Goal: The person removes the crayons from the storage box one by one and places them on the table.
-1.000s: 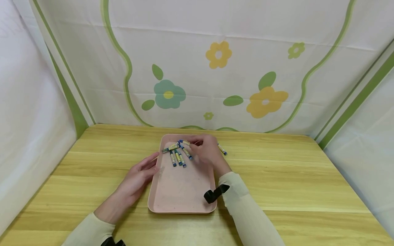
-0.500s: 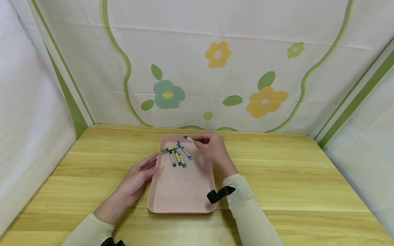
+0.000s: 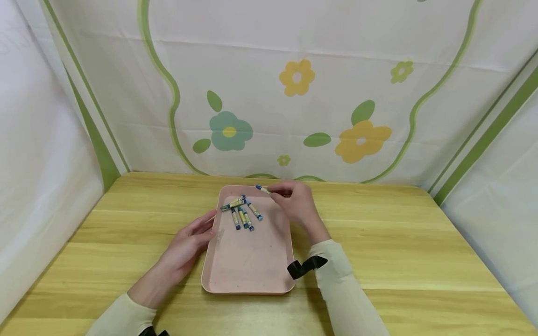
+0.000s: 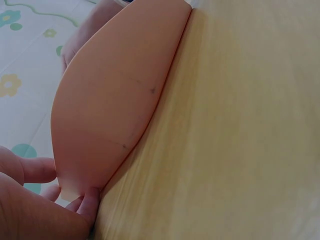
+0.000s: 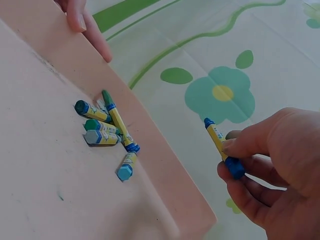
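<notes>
Over the far right corner of the pink tray (image 3: pixel 252 261), my right hand (image 3: pixel 296 200) pinches a blue crayon (image 5: pixel 218 141) between thumb and fingers. Its blue tip points away to the left, raised above the tray's rim. My left hand (image 3: pixel 189 242) holds the tray's left wall, thumb over the rim and fingers along the outside, as the left wrist view shows from close by. Inside the tray's far left part lie several crayons in yellow wrappers, among them a green crayon (image 5: pixel 117 120) resting across others and a light blue crayon (image 5: pixel 127 166).
The tray lies on a wooden table (image 3: pixel 399 242). Behind the table hangs a white cloth (image 3: pixel 252 74) with printed flowers, and further white cloth closes off both sides. Black straps with small mounts (image 3: pixel 307 267) sit on the sleeves.
My right hand has lifted the blue crayon off the pile and drawn it to the right. A crayon end seen right of that hand no longer shows. My left hand stays put.
</notes>
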A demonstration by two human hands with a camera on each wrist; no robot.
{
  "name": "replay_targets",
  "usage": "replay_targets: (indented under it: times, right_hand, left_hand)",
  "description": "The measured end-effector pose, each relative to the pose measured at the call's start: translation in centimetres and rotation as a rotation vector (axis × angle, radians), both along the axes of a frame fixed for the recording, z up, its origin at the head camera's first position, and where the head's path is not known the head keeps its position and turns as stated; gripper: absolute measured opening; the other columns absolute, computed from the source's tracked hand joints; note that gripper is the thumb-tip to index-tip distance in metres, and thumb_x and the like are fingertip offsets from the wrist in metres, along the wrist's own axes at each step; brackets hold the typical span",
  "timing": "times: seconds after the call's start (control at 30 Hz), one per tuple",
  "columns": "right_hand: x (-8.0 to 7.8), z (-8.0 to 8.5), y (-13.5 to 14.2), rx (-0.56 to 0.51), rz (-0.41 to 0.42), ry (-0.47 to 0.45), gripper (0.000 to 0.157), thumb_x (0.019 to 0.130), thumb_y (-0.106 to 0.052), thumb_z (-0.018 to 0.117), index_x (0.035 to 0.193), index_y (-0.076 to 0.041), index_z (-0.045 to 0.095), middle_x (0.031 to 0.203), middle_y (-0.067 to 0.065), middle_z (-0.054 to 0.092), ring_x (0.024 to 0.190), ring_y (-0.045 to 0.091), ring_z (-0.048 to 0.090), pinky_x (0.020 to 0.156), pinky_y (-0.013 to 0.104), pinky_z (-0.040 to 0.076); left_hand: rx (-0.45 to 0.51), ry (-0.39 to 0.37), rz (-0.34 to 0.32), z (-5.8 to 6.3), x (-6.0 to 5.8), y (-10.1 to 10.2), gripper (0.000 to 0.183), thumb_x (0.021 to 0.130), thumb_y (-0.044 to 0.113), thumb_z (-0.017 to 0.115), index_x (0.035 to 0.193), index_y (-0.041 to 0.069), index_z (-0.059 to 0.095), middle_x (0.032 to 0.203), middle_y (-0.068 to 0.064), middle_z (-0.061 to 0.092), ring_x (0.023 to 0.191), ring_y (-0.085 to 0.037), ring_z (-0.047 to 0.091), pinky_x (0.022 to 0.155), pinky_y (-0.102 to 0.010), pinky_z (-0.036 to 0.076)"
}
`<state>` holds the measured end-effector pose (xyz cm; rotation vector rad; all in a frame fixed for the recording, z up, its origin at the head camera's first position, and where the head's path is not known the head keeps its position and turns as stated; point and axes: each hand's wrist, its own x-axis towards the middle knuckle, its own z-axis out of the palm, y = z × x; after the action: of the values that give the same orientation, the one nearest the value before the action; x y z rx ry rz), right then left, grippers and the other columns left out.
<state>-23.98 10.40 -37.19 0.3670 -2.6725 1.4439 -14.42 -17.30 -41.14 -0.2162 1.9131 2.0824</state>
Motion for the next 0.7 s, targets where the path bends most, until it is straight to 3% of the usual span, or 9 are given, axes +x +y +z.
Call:
replay_targets:
  times: [0.23,0.7]
  right_hand:
    - [-0.2,0.1,1.2,-0.016,-0.013,-0.002,0.018,0.098,-0.013,0.076,0.113,-0.017,0.084,0.120,0.004,0.079,0.103,0.023,0.073,0.086,0.036,0.063]
    - [-0.8,-0.3,3.7,-0.035,-0.081,0.018,0.017,0.096,-0.014,0.077,0.112,-0.014,0.085,0.107,0.010,0.079,0.089,0.019,0.068,0.073,0.027,0.054]
  left_hand:
    - [0.003,0.009,-0.002,-0.1,-0.1,0.1,0.065,0.108,0.009,0.054,0.168,0.017,0.032,0.176,-0.012,0.029,0.159,-0.027,0.033,0.097,-0.010,0.048]
    - [0.003,0.006,-0.010,0.0,0.0,-0.1,0.065,0.109,0.009,0.053,0.168,0.018,0.031,0.176,-0.011,0.028,0.160,-0.028,0.032,0.098,-0.010,0.048]
